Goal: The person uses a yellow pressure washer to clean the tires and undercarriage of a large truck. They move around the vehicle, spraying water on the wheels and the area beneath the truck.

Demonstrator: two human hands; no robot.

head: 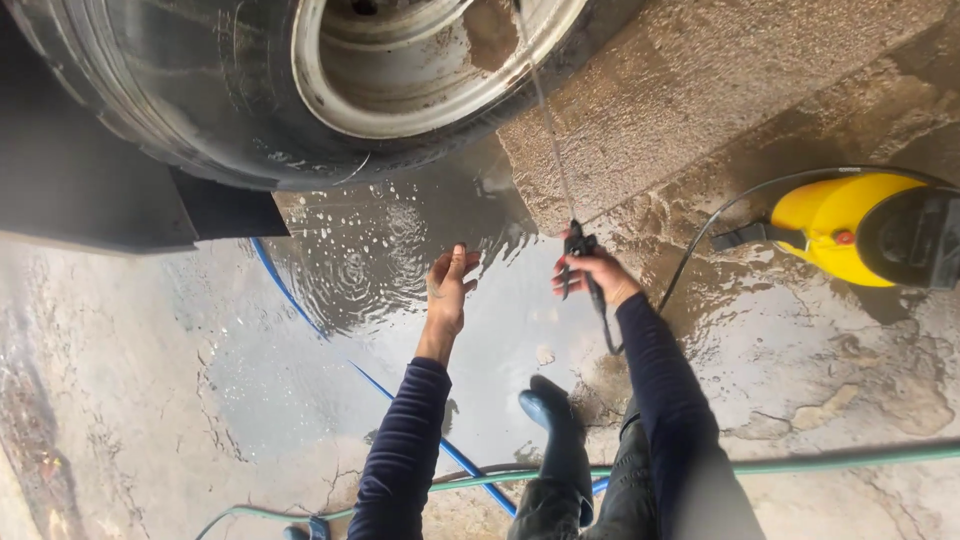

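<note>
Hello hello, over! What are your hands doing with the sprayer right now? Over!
Right hand gripping spray gun, lance aimed at muddy wheel rim. Left hand open, empty, over the wet floor. Yellow washer unit off to the right.

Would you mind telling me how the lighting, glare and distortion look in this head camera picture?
Head view: soft daylight; pale sky glare on the wet floor around the left hand; wide-angle lens bends the tyre and green hose; dark shadow under the vehicle at left; the right hand on the spray lance is sharp, its thin wand faint.
</note>
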